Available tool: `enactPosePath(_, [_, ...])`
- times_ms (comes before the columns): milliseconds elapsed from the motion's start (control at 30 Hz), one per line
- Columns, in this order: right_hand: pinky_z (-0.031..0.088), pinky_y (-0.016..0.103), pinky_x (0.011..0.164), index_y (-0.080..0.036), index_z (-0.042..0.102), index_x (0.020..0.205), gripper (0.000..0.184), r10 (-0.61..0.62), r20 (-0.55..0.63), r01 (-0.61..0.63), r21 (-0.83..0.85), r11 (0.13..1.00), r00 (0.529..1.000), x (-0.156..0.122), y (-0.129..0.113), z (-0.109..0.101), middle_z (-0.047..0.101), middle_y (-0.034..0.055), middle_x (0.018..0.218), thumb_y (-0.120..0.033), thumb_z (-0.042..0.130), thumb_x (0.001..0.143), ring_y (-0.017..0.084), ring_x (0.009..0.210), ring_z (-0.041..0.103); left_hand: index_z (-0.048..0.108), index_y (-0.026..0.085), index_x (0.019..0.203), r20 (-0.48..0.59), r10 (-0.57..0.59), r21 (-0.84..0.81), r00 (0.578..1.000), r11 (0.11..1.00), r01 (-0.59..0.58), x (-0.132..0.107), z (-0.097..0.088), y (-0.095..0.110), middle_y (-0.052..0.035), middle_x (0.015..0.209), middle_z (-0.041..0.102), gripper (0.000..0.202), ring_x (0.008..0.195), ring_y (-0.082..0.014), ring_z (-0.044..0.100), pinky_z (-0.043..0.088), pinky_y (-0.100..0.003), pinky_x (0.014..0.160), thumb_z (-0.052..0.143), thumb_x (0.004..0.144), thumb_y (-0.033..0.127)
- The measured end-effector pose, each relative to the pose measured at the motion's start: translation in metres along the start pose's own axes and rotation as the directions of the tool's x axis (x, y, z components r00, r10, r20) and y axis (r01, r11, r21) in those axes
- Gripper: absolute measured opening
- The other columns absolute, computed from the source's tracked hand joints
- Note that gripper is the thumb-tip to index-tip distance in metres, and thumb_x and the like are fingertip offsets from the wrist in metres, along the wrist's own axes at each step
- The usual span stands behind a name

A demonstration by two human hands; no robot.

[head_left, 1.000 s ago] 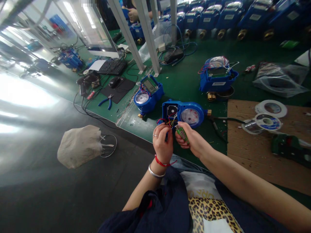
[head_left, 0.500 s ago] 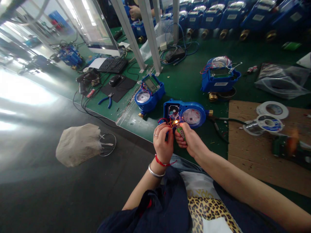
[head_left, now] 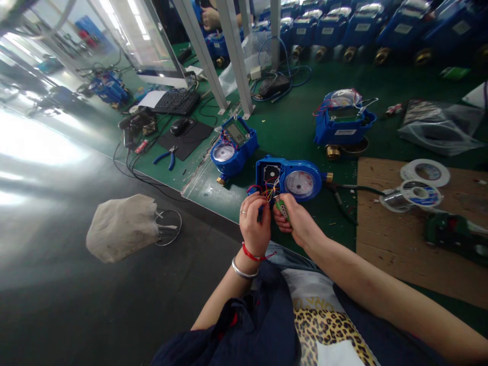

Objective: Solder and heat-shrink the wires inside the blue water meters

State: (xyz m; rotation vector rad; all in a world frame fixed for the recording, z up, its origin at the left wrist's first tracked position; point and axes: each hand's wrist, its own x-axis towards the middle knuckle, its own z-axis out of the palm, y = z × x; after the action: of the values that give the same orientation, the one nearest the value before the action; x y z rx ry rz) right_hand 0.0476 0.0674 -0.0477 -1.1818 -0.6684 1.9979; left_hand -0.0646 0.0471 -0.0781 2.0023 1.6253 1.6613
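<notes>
The grip of the right hand (head_left: 300, 219) is wrapped around a green lighter (head_left: 282, 209), its tip close to thin coloured wires (head_left: 272, 192); whether it is lit is hard to tell. The left hand (head_left: 254, 223) appears to pinch those wires. They spill from the uncovered compartment of a blue meter (head_left: 285, 170), on the green desk (head_left: 287, 127) just beyond both hands. The work looks part done: the wires are not tucked in, and no screen shows there, unlike on the second meter (head_left: 238, 155) to the left.
</notes>
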Motion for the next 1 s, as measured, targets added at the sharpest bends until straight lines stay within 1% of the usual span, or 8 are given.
enactPosePath(500, [0.014,0.019,0.035,-0.018,0.041,0.056,0.039,-0.005,0.019,0.006,-0.036,0.999,1.0,0.002,0.006,-0.005,0.031,-0.0056,0.046,-0.044,0.036,0.086,0.004,0.035,0.022,0.058,0.017,0.093,-0.004,-0.002,0.005,1.0,1.0,0.002,0.002,0.0,0.001,-0.0065,0.098,0.064,0.006,0.105,-0.0193,0.06,0.049,-0.04,0.092,0.054,0.089,0.013])
enactPosePath(800, [0.015,0.019,0.034,-0.019,0.042,0.057,0.038,0.005,0.012,-0.004,-0.063,0.998,1.0,0.001,0.011,-0.006,0.032,-0.0056,0.046,-0.043,0.038,0.085,0.005,0.035,0.022,0.058,0.017,0.092,-0.01,-0.009,-0.007,1.0,1.0,0.009,0.001,0.0,0.001,-0.0059,0.098,0.064,0.009,0.105,-0.0186,0.06,0.049,-0.039,0.093,0.057,0.087,0.01])
enactPosePath(1000, [0.015,0.019,0.035,-0.018,0.042,0.058,0.04,-0.003,0.009,0.003,-0.059,0.998,1.0,0.001,0.009,-0.005,0.032,-0.0057,0.046,-0.046,0.037,0.086,0.005,0.035,0.022,0.058,0.017,0.095,-0.005,-0.013,-0.007,1.0,1.0,0.013,0.0,0.0,0.0,-0.0062,0.099,0.064,0.011,0.107,-0.0191,0.059,0.048,-0.039,0.093,0.057,0.087,0.01])
